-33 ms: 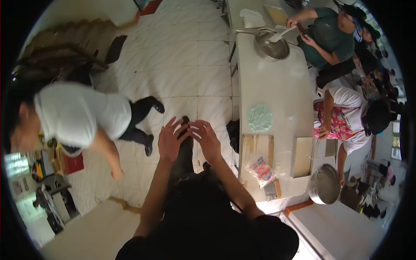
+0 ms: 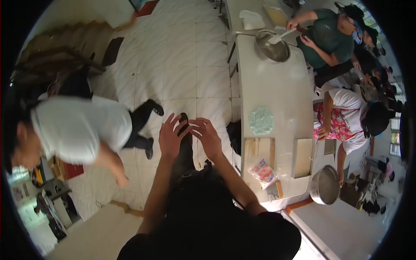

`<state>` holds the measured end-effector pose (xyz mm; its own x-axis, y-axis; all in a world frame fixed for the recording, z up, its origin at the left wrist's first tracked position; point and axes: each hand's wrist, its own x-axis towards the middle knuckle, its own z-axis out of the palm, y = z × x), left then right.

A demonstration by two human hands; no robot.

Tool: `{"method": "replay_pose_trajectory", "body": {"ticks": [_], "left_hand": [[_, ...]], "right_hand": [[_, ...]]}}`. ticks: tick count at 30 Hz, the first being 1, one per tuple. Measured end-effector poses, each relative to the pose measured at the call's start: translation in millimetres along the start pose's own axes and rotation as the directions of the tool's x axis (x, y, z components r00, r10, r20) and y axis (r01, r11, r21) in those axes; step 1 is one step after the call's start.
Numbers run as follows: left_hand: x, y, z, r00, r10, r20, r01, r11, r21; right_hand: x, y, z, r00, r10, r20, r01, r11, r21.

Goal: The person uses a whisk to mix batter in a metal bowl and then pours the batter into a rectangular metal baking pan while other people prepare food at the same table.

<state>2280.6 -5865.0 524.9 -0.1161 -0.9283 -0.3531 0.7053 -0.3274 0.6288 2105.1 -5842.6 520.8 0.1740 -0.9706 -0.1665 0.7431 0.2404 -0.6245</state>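
Left hand and right hand are both empty, just held up over the tiled floor, fingers spread apart and a bit curled. They're really close together, thumbs facing in, and I can't tell if the tips actually touch. Nearest stuff is off to the right on the long pale table: a round pale green thing, plus a plastic packet lying partly over a brown-edged board.
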Motion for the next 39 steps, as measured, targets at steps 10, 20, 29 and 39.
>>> {"method": "replay_pose_trajectory", "body": {"ticks": [10,20,29,39], "left_hand": [[427,226,12,0.974,0.001,0.226,0.01,0.999,-0.052],[886,434,-50,0.995,-0.097,0.017,0.092,0.978,0.189],[1221,694,-55,0.98,0.118,-0.16,-0.08,0.97,0.231],[1727,899,-60,0.959,-0.275,0.073,0.143,0.687,0.712]], "right_hand": [[414,-95,81,0.989,-0.069,-0.129,0.031,0.959,-0.282],[924,-100,50,0.966,-0.059,-0.253,0.034,0.994,-0.1],[1451,-193,215,0.998,-0.022,0.056,0.038,0.955,-0.293],[1936,-203,218,0.984,0.15,-0.096,-0.178,0.867,-0.465]]}}
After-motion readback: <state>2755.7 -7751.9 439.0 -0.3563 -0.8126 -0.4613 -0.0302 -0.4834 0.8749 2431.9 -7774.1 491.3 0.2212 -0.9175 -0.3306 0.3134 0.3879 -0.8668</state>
